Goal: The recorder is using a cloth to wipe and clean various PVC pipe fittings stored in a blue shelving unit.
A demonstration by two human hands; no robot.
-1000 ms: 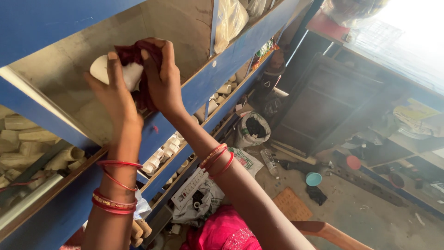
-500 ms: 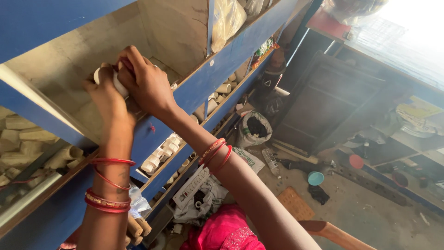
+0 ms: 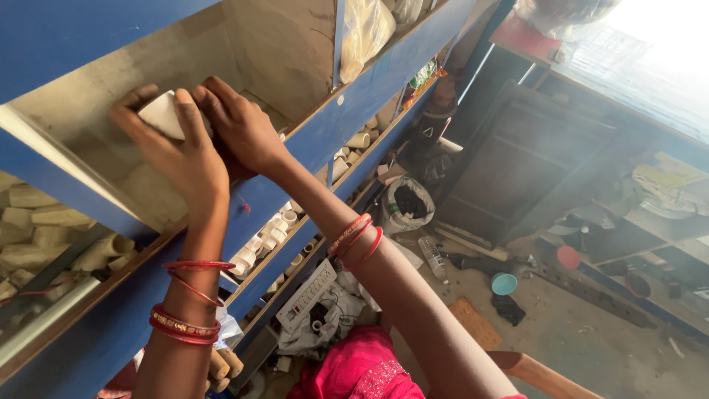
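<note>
My left hand (image 3: pixel 188 159) grips a white plastic pipe fitting (image 3: pixel 161 114) inside an upper compartment of the blue shelf rack (image 3: pixel 310 140). My right hand (image 3: pixel 240 129) lies over the fitting's right side with its fingers curled against it. A dark red cloth (image 3: pixel 227 166) shows only as a dark patch under that palm. Both wrists carry red bangles.
Lower shelves hold several white pipe fittings (image 3: pixel 269 229) and beige pipe pieces (image 3: pixel 44 222). A clear bag (image 3: pixel 365 29) hangs in the compartment to the right. On the floor below lie a white switch panel (image 3: pixel 314 295), a dark sack (image 3: pixel 406 203), a teal lid (image 3: pixel 504 284) and scattered clutter.
Both hands have pushed the white fitting deeper into the compartment. The dark red cloth, plainly seen over the fitting a second ago, is now almost hidden under my right hand.
</note>
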